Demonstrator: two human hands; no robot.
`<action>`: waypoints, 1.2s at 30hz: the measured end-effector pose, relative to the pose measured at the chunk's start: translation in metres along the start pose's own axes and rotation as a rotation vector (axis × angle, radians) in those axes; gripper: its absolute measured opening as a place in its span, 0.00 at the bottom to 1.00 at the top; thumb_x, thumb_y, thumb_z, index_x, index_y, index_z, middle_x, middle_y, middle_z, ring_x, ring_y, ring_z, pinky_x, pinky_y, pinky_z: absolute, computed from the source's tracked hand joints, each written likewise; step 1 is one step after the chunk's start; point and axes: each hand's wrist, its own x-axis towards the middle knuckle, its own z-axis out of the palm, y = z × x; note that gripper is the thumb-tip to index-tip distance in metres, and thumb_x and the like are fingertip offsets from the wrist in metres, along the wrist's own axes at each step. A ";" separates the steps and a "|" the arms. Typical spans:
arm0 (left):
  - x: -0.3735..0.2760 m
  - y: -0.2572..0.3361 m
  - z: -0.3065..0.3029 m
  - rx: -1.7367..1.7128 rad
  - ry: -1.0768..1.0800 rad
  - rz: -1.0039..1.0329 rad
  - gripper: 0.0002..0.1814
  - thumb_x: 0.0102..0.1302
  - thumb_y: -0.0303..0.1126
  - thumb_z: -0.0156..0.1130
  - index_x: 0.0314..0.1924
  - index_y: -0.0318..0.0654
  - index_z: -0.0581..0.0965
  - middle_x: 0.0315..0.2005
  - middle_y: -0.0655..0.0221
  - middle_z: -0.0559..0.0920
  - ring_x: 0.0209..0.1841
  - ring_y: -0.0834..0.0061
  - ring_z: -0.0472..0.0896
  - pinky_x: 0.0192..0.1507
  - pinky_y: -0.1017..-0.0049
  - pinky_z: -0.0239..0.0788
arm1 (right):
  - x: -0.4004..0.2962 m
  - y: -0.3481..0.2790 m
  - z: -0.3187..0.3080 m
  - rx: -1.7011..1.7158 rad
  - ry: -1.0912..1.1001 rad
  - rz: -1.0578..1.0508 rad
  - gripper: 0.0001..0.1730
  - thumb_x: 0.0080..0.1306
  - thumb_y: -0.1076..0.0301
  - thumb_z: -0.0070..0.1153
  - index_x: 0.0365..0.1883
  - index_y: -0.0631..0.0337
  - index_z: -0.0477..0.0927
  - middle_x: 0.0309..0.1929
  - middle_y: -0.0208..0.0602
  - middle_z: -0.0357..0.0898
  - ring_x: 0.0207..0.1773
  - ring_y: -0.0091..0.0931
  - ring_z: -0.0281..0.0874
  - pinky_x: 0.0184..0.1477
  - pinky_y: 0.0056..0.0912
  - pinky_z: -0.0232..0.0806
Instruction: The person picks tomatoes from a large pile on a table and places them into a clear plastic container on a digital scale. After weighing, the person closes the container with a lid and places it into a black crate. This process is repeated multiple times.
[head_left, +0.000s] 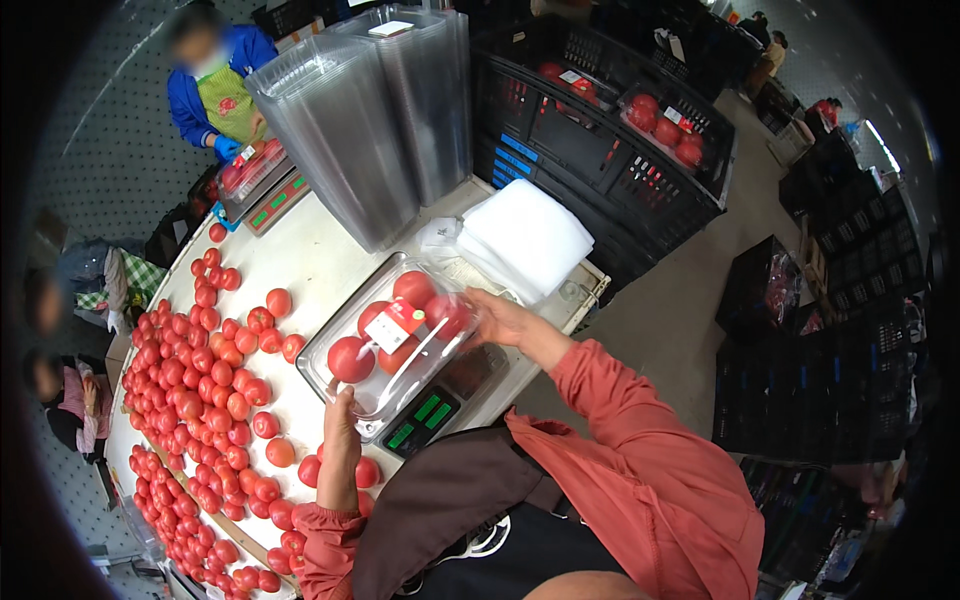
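Between my two hands is a clear plastic clamshell box (442, 360) with several large red tomatoes (351, 360) inside. A red and white printed label (394, 325) lies on its lid. My left hand (342, 427) grips the near left corner, thumb upward. At the opposite end my right hand (495, 319) holds the box, its fingers partly hidden. The box is over the metal pan (315, 358) of a weighing scale; whether it rests there or is lifted, I cannot tell. Green digits glow on the scale's display panel (418, 421).
Loose tomatoes (187, 397) cover the left of the white table (330, 247). Tall stacks of clear plastic trays (345, 142) rise beyond the scale, by white sheets (525, 236). Black crates (600, 142) hold packed boxes. A blue-gloved co-worker's hand (226, 148) is at another scale (277, 201).
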 end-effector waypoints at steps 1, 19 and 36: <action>-0.014 0.023 0.018 0.035 -0.062 0.068 0.38 0.65 0.46 0.58 0.70 0.36 0.59 0.46 0.70 0.74 0.43 0.78 0.74 0.43 0.77 0.67 | -0.017 -0.004 0.003 -0.092 -0.022 -0.014 0.41 0.71 0.40 0.47 0.73 0.58 0.59 0.67 0.46 0.69 0.64 0.41 0.73 0.59 0.57 0.69; -0.072 0.070 0.057 -0.065 -0.288 0.160 0.33 0.72 0.39 0.55 0.72 0.38 0.56 0.48 0.59 0.77 0.42 0.73 0.80 0.45 0.75 0.73 | -0.221 -0.242 0.003 0.195 0.437 -1.096 0.30 0.64 0.58 0.57 0.62 0.59 0.67 0.65 0.48 0.69 0.65 0.48 0.69 0.60 0.71 0.66; -0.098 0.019 -0.011 -0.231 0.008 0.057 0.24 0.76 0.35 0.48 0.67 0.36 0.62 0.41 0.61 0.80 0.37 0.76 0.81 0.38 0.79 0.72 | -0.177 -0.357 -0.088 -1.892 1.832 -0.751 0.29 0.61 0.57 0.60 0.56 0.68 0.76 0.51 0.58 0.78 0.56 0.48 0.76 0.59 0.47 0.68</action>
